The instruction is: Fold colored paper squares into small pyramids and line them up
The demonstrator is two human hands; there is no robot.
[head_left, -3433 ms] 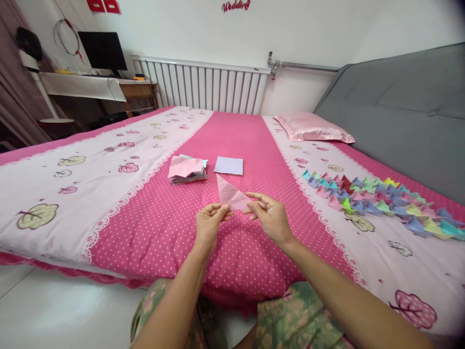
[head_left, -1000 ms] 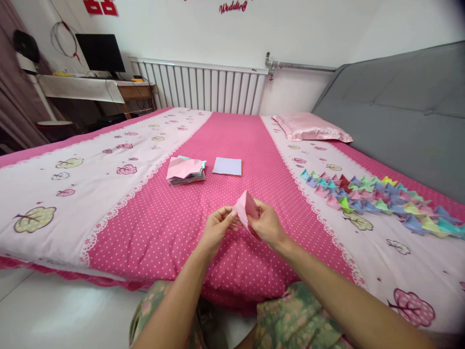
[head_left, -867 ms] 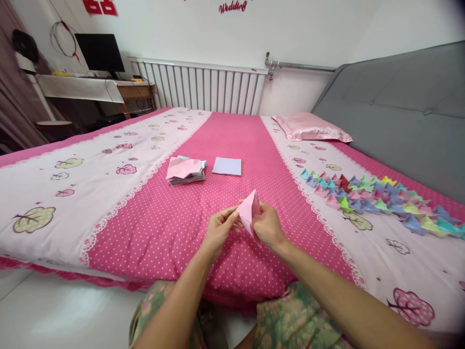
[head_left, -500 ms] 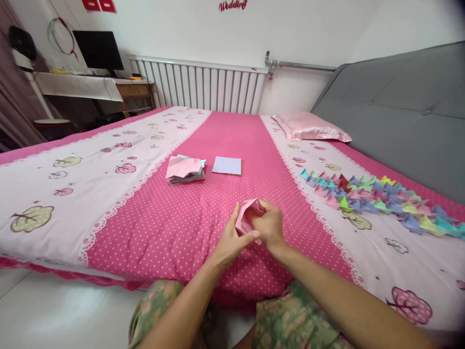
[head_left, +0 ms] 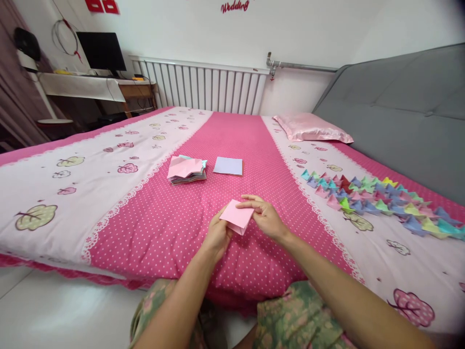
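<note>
Between my hands is a folded piece of pink paper (head_left: 237,216), now a flat square with layers showing along its near edge. My left hand (head_left: 217,236) grips it from the left and below, its fingers partly hidden underneath. My right hand (head_left: 267,215) pinches the right corner, with fingers lying over the top edge. Beyond them on the bed lie a stack of part-folded papers (head_left: 186,169), pink on top, and a flat stack of square sheets (head_left: 228,166) with a lavender one uppermost.
Rows of small folded paper boats (head_left: 381,196) in many colours stand on the bed (head_left: 232,131) at the right. A pink pillow (head_left: 312,127) rests against the grey headboard (head_left: 395,92). At the back are a white radiator (head_left: 203,87) and a desk with a monitor (head_left: 101,52).
The pink paper, opened like a pocket before, is now flattened into a square. My right fingers have come out of it onto its right edge; my left hand has shifted lower and left.
</note>
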